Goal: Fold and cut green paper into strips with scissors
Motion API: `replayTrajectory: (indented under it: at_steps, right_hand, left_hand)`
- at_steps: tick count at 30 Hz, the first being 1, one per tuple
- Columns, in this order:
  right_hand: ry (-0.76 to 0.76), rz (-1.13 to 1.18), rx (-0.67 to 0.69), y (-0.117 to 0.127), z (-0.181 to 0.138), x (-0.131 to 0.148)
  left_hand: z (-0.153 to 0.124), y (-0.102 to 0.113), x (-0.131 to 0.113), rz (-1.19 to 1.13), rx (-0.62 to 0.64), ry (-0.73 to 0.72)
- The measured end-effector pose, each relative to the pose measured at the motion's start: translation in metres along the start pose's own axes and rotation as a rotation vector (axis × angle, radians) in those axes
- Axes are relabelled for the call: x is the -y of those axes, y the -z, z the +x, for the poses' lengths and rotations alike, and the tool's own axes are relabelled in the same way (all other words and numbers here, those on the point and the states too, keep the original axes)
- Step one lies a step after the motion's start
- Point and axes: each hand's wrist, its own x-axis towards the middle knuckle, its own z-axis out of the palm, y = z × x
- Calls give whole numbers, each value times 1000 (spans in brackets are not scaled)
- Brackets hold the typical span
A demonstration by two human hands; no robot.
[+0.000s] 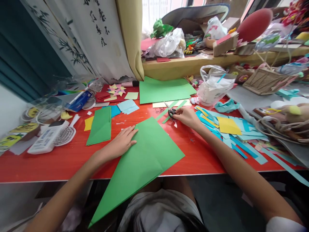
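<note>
Large green paper (145, 158) — folded into a long triangle — lies flat, tip overhanging toward seven o'clock; scissors (169, 109) at its one o'clock.

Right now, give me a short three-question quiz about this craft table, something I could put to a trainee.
1. True or false: the left hand lies flat on the large folded green sheet.
2. What does the right hand grasp? A: a hairbrush. B: the scissors. C: a plastic bag.
3. Fill in: the tabletop is coloured ____.
Key: 1 true; 2 B; 3 red.
</note>
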Motion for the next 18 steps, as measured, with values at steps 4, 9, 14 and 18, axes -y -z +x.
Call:
replayTrajectory:
  at_steps: [4,9,14,18]
  right_hand:
    - [-58,642,128,-2,-4,5]
    - [-41,988,252,-13,-18,26]
    - [-16,1001,224,-18,-23,28]
    - [20,975,86,-14,-16,20]
  left_hand:
    - [25,10,-1,-120,-38,68]
    - [56,17,1,-286,66,306]
    - [70,30,2,-383,15,237]
    - [79,36,7,-566,-371,251]
